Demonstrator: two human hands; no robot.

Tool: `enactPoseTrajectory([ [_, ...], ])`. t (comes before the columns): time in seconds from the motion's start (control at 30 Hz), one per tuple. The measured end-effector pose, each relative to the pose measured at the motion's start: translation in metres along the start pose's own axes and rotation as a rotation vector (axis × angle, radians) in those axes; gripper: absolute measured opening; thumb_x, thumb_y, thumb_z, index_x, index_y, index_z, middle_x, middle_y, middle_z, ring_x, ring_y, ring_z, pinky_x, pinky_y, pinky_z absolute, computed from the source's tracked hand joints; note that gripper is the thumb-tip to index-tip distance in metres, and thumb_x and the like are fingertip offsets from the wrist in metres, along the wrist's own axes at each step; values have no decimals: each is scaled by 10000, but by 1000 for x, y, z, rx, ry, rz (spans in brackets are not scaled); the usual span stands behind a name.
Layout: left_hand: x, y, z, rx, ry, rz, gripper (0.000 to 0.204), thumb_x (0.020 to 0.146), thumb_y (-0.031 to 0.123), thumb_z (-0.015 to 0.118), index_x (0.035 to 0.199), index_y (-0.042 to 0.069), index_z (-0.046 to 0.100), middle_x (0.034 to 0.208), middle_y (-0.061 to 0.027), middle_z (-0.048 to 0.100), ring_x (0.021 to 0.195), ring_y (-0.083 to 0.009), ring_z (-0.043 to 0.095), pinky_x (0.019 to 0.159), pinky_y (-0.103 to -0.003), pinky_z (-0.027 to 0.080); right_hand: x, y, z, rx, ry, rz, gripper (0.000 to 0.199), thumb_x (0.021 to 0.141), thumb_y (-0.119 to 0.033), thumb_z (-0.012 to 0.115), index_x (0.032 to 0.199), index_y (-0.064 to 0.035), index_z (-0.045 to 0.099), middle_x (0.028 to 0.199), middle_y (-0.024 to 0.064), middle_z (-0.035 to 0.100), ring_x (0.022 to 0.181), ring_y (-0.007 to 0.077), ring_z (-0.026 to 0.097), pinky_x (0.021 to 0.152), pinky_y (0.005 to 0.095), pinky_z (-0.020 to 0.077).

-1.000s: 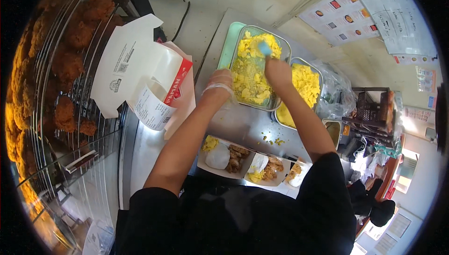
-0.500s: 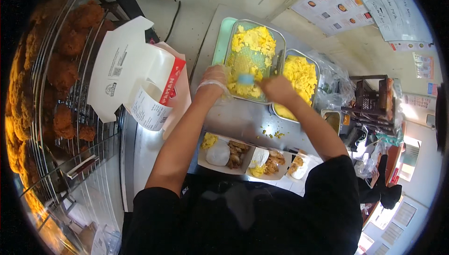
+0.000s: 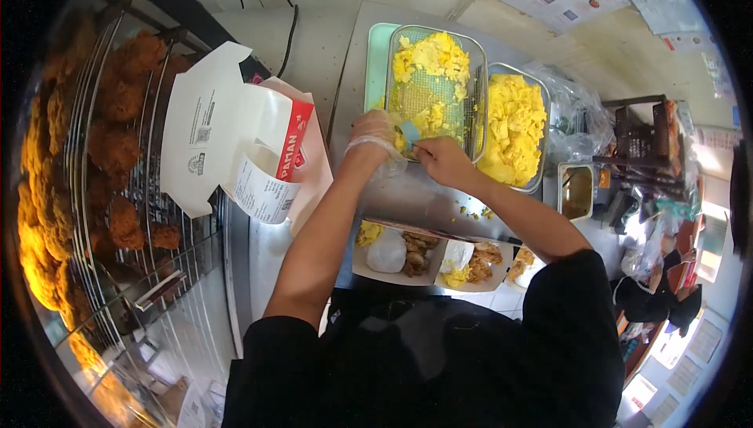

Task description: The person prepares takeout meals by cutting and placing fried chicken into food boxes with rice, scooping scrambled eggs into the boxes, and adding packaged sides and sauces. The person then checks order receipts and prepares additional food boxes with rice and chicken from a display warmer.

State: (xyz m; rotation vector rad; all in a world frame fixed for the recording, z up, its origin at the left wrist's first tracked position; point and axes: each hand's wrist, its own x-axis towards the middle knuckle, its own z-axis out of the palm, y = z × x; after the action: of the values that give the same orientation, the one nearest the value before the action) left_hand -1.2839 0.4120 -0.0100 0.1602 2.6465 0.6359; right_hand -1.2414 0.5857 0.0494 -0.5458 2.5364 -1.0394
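Observation:
Scrambled egg lies in a metal mesh basket [image 3: 485, 102] over a pale green tray [image 3: 376, 75]. My left hand [image 3: 373, 130], in a clear plastic glove, is closed at the basket's near left corner; its fingertips are partly hidden. My bare right hand [image 3: 445, 161] grips a spatula-like tool with a flat light-blue head [image 3: 409, 134]. That head is down at the near end of the basket, by the egg and close to my left hand. A metal pan [image 3: 541, 134] heaped with yellow egg [image 3: 511, 122] stands just right of the basket.
Nearer me, open meal boxes [image 3: 404, 277] hold rice, egg and chicken. A white and red carton [image 3: 292, 142] with a paper slip stands left, beside racks of fried chicken [image 3: 118, 149]. Right are a small metal container [image 3: 576, 191], plastic bags [image 3: 584, 114] and another person [image 3: 659, 295].
My right hand has moved down and slightly left, bringing the blue-headed tool to the basket's near edge beside my left hand. The whole view has also shifted slightly.

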Motion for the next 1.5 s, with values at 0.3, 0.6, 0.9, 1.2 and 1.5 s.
enactPoseTrajectory([
  [0.3,-15,11,-29,80,-64,85,265,828,281,530,934,56,623,915,-204,619,892,-341,608,725,-419,500,4,46,-38,785,-173,498,236,845,-178,534,975,-28,662,560,-77,353,478,48,280,426,216,225],
  [0.6,-54,55,-69,155,-26,315,430,923,354,340,992,20,602,956,-227,609,908,-382,583,799,-451,457,-28,30,-79,956,-119,478,239,903,-190,511,1027,-18,621,537,-101,296,445,20,242,407,190,201],
  [0.9,-105,93,-109,-480,456,508,290,870,161,552,1138,58,596,985,-133,649,831,-217,632,726,-324,484,-164,8,-149,1105,145,282,285,920,-201,498,1061,35,572,539,-91,307,456,15,251,415,185,203],
  [1.2,-236,217,60,-356,14,1147,278,881,211,527,1031,-20,559,849,-135,602,736,-262,578,707,-375,463,-413,0,-116,1114,698,217,255,895,-155,520,1029,57,570,540,-89,315,449,17,244,428,193,181],
  [1.5,-288,309,205,405,-12,837,434,814,414,547,1040,44,551,906,-121,604,887,-274,559,800,-409,402,-496,64,-38,1078,1026,517,245,876,-115,536,1059,38,595,542,-98,319,447,5,242,421,187,177],
])
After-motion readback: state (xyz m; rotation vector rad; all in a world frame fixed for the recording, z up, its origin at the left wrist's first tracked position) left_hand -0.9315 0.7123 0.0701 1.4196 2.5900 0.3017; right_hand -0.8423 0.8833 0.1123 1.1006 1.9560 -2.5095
